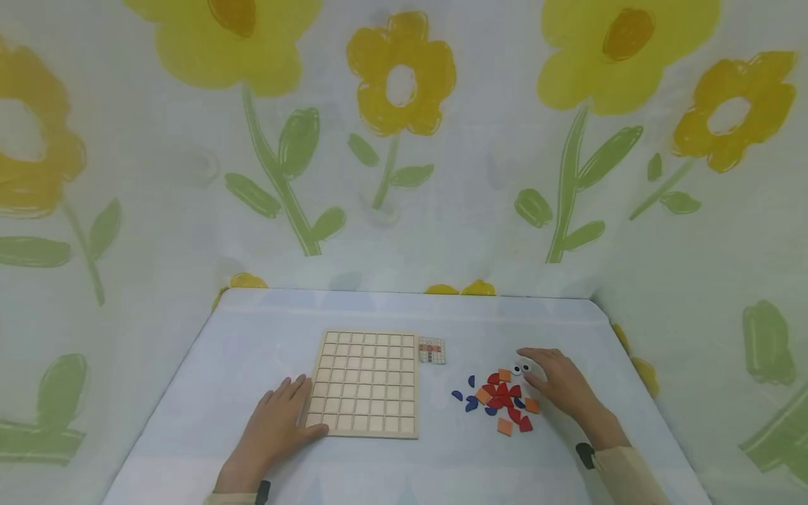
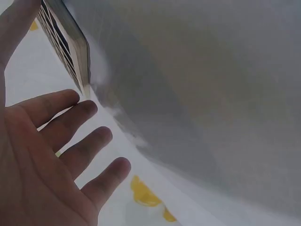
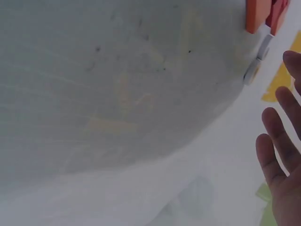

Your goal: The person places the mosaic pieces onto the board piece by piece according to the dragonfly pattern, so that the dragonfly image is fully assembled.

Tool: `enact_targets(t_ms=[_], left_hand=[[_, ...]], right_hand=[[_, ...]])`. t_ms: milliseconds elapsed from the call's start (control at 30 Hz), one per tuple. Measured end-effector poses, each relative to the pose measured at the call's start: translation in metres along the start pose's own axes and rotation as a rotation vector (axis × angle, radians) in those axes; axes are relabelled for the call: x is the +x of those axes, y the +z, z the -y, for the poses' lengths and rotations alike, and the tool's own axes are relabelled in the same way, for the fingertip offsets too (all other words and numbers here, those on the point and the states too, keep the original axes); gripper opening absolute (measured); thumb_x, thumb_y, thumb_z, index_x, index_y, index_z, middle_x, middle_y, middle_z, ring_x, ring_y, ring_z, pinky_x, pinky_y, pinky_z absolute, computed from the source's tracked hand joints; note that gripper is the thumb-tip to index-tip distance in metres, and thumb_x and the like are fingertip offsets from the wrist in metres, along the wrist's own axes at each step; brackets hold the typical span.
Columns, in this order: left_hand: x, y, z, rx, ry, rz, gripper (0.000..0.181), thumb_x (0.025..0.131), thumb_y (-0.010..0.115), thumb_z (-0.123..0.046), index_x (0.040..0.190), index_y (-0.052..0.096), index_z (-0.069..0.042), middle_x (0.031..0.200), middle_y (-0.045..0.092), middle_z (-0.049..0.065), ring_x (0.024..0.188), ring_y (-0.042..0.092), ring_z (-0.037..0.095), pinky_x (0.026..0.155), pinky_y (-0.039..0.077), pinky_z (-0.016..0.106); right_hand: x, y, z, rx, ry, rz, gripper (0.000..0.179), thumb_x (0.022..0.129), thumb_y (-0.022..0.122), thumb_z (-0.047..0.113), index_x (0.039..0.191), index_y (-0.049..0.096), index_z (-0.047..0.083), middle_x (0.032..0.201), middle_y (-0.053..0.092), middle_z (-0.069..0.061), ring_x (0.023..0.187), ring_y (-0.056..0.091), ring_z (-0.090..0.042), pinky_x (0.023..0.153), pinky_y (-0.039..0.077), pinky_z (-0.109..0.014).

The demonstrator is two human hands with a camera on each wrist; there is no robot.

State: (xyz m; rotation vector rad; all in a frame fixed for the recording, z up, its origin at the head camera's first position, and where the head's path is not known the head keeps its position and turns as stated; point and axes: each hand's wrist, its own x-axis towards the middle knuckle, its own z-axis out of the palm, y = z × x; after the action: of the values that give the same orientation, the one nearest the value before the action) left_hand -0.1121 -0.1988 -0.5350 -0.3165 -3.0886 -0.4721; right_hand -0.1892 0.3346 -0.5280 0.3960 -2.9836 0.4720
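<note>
Pale wood forms a board (image 1: 362, 384), divided into small squares, lying flat on a white table (image 1: 252, 351), left of centre in the head view. The left hand (image 1: 278, 421) rests along its left edge without gripping, fingers extended, thumb over the near corner. Just beside the board's right edge lies a small printed card (image 1: 432, 351). Further right is a loose cluster of pieces (image 1: 503, 388): red wedges, orange squares, blue half-rounds. Two white discs (image 1: 517, 369) with black dots (they look like toy eyes) lie on its far side, near the right hand (image 1: 562, 382), which is relaxed and grasps nothing, fingers gently bent. The left wrist view adds the palm and the board's thickness, edge-on. The right wrist view adds the discs' thin sides and the space between them and the fingers. Flowered cloth (image 1: 454, 224) fills the head view's background.
</note>
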Motion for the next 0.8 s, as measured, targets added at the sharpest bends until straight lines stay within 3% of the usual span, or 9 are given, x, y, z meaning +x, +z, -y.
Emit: enact_targets(t_ms=[333,600,800], left_hand=[[-0.001,0.006,0.006,-0.028,-0.018,0.058,0.101,0.079,0.071,-0.07,0.148,0.049,0.001,0.153,0.046,0.018,0.143,0.038,0.045,0.115,0.029,0.068],[-0.002,0.006,0.005,-0.029,-0.023,0.074,0.099,0.078,0.074,-0.067,0.145,0.052,0.002,0.153,0.047,0.017,0.143,0.038,0.045,0.114,0.03,0.068],[-0.001,0.004,0.002,-0.032,0.013,0.04,0.095,0.079,0.077,-0.062,0.145,0.051,0.002,0.156,0.044,0.016,0.142,0.038,0.045,0.114,0.031,0.068]], right_hand=[[0.021,0.006,0.003,-0.096,-0.017,0.109,0.038,0.086,0.083,0.018,0.122,0.074,0.013,0.115,0.072,-0.008,0.108,0.062,-0.03,0.094,0.055,-0.055],[0.025,0.011,0.005,-0.116,-0.035,0.142,0.029,0.083,0.085,0.018,0.111,0.079,0.015,0.107,0.074,-0.004,0.101,0.064,-0.027,0.089,0.059,-0.049],[0.026,0.009,0.005,-0.133,-0.062,0.119,0.027,0.082,0.086,0.019,0.108,0.08,0.015,0.102,0.073,-0.003,0.096,0.063,-0.025,0.085,0.059,-0.047]])
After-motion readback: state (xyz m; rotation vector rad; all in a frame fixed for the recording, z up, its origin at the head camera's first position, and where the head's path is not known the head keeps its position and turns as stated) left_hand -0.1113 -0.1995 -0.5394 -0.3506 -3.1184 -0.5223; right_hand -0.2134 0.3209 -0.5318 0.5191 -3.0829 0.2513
